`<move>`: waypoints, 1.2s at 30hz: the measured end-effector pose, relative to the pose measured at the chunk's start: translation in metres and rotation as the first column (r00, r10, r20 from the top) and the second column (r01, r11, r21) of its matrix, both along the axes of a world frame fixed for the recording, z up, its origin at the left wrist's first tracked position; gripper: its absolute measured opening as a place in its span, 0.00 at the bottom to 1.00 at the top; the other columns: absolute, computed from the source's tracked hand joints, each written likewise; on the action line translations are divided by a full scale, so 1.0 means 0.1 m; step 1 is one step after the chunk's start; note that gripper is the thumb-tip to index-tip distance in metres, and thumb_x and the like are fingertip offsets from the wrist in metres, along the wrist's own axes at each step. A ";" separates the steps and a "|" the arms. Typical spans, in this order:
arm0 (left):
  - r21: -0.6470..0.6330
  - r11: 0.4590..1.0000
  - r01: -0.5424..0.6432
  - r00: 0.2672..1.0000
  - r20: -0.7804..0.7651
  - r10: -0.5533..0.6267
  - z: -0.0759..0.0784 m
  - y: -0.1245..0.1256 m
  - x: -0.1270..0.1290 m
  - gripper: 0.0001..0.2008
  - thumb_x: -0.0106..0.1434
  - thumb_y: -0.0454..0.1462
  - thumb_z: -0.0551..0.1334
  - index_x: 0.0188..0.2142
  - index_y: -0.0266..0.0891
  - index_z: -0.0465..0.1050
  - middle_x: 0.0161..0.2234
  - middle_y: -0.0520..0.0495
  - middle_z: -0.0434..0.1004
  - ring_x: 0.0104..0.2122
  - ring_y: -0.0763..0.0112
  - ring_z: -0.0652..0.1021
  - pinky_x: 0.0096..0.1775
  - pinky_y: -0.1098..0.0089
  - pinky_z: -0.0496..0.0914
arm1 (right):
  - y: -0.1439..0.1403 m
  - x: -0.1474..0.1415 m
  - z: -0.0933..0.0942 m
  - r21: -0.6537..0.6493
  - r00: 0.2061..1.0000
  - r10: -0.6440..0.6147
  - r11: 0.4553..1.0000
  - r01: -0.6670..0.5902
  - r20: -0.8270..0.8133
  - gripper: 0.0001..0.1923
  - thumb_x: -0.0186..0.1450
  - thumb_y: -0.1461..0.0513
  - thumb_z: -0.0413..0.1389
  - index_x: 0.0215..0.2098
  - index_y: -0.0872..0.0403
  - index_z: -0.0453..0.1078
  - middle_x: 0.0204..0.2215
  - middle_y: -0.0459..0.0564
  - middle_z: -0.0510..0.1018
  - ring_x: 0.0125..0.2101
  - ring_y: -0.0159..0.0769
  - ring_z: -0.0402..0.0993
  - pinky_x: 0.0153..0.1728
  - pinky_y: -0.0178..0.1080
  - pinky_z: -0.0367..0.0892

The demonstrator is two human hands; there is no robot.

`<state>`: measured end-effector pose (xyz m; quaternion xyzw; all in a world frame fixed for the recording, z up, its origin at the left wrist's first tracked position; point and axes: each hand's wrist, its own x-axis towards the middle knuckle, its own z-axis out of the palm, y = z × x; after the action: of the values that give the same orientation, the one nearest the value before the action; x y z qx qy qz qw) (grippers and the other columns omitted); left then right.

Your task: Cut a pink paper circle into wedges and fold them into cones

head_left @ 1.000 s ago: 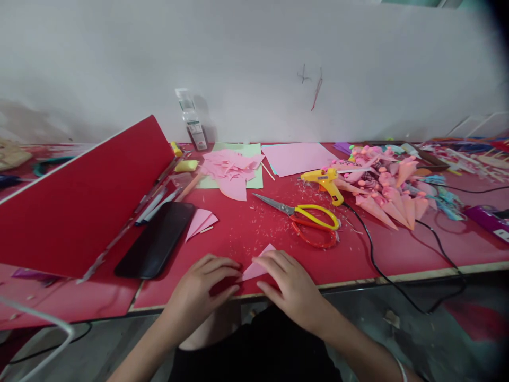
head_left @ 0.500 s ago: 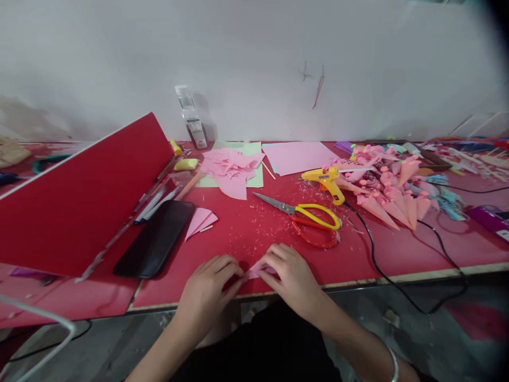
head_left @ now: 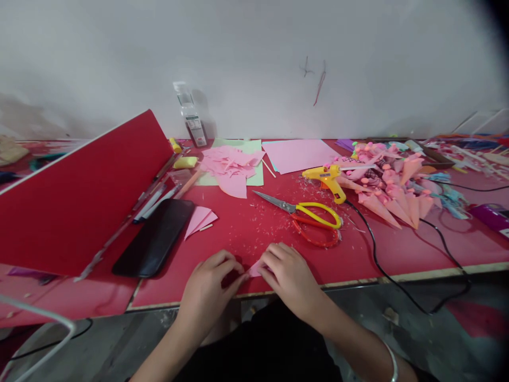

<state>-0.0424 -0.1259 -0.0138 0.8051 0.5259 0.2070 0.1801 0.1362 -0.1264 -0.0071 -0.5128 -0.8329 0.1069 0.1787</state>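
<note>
Both hands are working a small pink paper piece (head_left: 255,268) right at the near edge of the red table (head_left: 397,249). The left hand (head_left: 209,289) is curled, fingertips pinching the paper's left end, and the right hand (head_left: 288,276) is closed over the other end, so most of it is hidden. Looks like it's getting rolled or folded, maybe into a cone like the ones in the pink cone pile (head_left: 392,185) at the far right, though I can't say for sure.

If you're doing this kind of fold, I'd say keep the tip pinned tight with one hand and let the other do the wrapping, otherwise the point is going to go sloppy. Scissors (head_left: 310,217) and the yellow glue gun (head_left: 328,180) are lying just beyond the hands, and a black phone (head_left: 155,239) is sitting to the left beside some spare pink pieces (head_left: 201,219).
</note>
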 end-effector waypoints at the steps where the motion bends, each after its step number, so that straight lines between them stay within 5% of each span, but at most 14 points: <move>1: -0.008 1.000 -0.010 1.000 -0.007 0.010 0.01 0.00 0.00 0.06 0.57 0.39 0.57 0.28 0.40 0.70 0.30 0.50 0.70 0.29 0.72 0.72 0.32 0.71 0.66 | 0.00 0.00 0.00 0.008 1.000 -0.002 1.000 0.002 0.003 0.05 0.61 0.64 0.52 0.26 0.54 0.65 0.28 0.47 0.70 0.31 0.33 0.65 0.31 0.36 0.58; 9: -0.083 0.995 -0.050 0.993 -0.108 0.041 0.06 0.00 0.00 0.06 0.57 0.39 0.56 0.28 0.41 0.68 0.30 0.51 0.70 0.29 0.72 0.72 0.30 0.72 0.65 | -0.01 -0.02 0.00 0.012 0.999 -0.012 1.000 0.011 0.046 0.04 0.61 0.65 0.52 0.27 0.55 0.64 0.29 0.47 0.70 0.31 0.34 0.64 0.31 0.37 0.58; 15: -0.137 0.988 0.074 0.991 -0.100 -0.088 0.09 0.06 -0.05 0.09 0.59 0.34 0.53 0.38 0.43 0.68 0.35 0.50 0.70 0.33 0.70 0.73 0.34 0.71 0.66 | 0.00 -0.02 -0.03 0.049 0.998 -0.025 0.999 0.022 0.049 0.02 0.59 0.64 0.53 0.28 0.54 0.64 0.30 0.48 0.69 0.33 0.36 0.63 0.32 0.38 0.59; 24: -0.148 0.983 0.106 0.976 -0.173 -0.131 0.15 0.08 -0.05 0.09 0.60 0.35 0.52 0.38 0.42 0.68 0.35 0.49 0.70 0.33 0.70 0.73 0.34 0.71 0.66 | -0.01 -0.14 -0.08 0.070 0.984 -0.176 0.982 0.174 0.020 0.14 0.53 0.52 0.56 0.30 0.53 0.62 0.31 0.50 0.67 0.35 0.41 0.62 0.32 0.42 0.59; 36: -0.124 0.986 0.109 0.964 -0.230 -0.135 0.14 0.08 -0.06 0.11 0.61 0.36 0.51 0.43 0.43 0.66 0.38 0.48 0.70 0.36 0.69 0.73 0.36 0.70 0.67 | 0.00 0.30 -0.02 0.018 0.990 -0.134 0.991 0.135 -0.050 0.08 0.54 0.62 0.55 0.33 0.52 0.65 0.32 0.48 0.68 0.35 0.38 0.63 0.35 0.39 0.61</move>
<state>-0.0479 -0.1184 0.0005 0.8438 0.5036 0.0683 0.1725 0.1667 -0.1266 -0.0092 -0.5632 -0.7928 0.0981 0.2112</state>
